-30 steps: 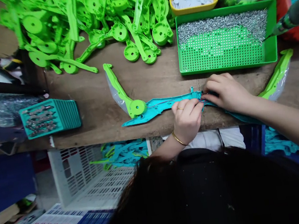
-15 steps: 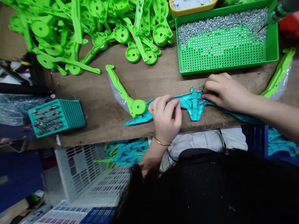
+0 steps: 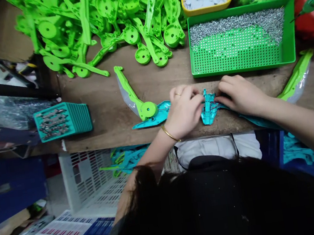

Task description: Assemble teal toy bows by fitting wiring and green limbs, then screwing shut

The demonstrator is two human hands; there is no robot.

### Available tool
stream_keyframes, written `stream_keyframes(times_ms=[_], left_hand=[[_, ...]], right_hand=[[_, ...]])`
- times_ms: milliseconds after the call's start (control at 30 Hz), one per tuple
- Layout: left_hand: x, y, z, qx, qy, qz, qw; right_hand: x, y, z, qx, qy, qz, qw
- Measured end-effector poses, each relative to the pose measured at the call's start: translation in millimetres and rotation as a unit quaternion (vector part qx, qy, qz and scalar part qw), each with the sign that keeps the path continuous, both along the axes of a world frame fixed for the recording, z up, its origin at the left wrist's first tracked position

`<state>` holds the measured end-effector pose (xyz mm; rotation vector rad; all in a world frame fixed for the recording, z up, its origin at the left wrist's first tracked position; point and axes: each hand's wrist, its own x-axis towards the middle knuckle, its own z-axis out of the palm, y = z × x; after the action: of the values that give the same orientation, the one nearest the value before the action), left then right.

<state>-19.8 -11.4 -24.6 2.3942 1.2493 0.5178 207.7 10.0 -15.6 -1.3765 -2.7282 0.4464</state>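
Note:
A turquoise plastic half-shell [image 3: 209, 111], shaped like a toy bow's body, lies open side up along the bench's front edge. Thin red wire [image 3: 216, 104] shows inside its ribbed middle. A green curved limb [image 3: 148, 110] with a round hub sits on its left end, and another green limb [image 3: 296, 78] reaches out at its right end. My left hand [image 3: 185, 109] is over the shell just left of the middle, fingertips pinched together. Right of the middle, my right hand [image 3: 237, 94] has its fingers closed down at the shell beside the wire. Both hands' fingertips hide what they pinch.
Behind the shell is a green tray [image 3: 243, 67] of screws. Green limb parts [image 3: 106, 31] are heaped at the back left. A yellow bin [image 3: 208, 8] holds white pieces. Stacked turquoise trays [image 3: 79, 116] of metal parts stand left. A screwdriver tip [image 3: 305, 7] hangs right.
My left hand has moved right along the shell toward its middle, and its fingers have come together. My right hand stays in nearly the same place. The hanging screwdriver has swung right.

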Motion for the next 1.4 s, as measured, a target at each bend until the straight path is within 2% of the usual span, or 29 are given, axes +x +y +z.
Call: stream_keyframes(times_ms=[167, 267, 433, 600, 800, 933, 1033, 1167, 1300, 1400], left_hand=[[11.0, -14.9, -3.9, -0.043, -0.050, -0.053, 0.996], [9.9, -10.5, -12.7, -0.052, -0.069, -0.065, 0.994], [18.5, 2.7, -21.4, -0.014, -0.080, -0.092, 0.992], [34.3, 2.6, -22.6, 0.008, -0.060, -0.059, 0.996], [46.7, -1.5, -21.0, 0.035, -0.006, -0.016, 0.999], [48.6, -2.2, -17.3, 0.053, 0.005, -0.013, 0.998], [48.6, -3.0, -17.1, 0.056, 0.007, -0.014, 0.998], [48.5, -4.4, -21.2, 0.067, -0.021, -0.009, 0.998], [45.9, -5.5, -20.5, 0.068, -0.020, -0.049, 0.996], [42.5, -7.4, -15.6, 0.066, 0.006, -0.074, 0.995]], right_hand=[[-1.0, 0.8, 1.2, -0.022, 0.012, -0.010, 1.000], [-0.4, 2.0, 0.0, -0.028, 0.027, -0.010, 0.999], [0.0, 3.0, -1.6, -0.047, 0.065, -0.025, 0.996], [2.9, 10.8, 2.7, -0.109, 0.124, -0.037, 0.986], [22.9, 24.4, 22.4, -0.224, 0.144, 0.022, 0.964], [32.0, 8.3, 26.5, -0.181, 0.131, -0.015, 0.975], [31.3, -11.7, 19.6, -0.124, 0.110, -0.061, 0.984], [24.1, -28.3, 9.6, -0.031, 0.058, -0.084, 0.994], [18.1, -31.0, 9.4, -0.015, 0.003, -0.099, 0.995], [22.8, -33.7, 14.3, -0.025, 0.021, -0.114, 0.993]])
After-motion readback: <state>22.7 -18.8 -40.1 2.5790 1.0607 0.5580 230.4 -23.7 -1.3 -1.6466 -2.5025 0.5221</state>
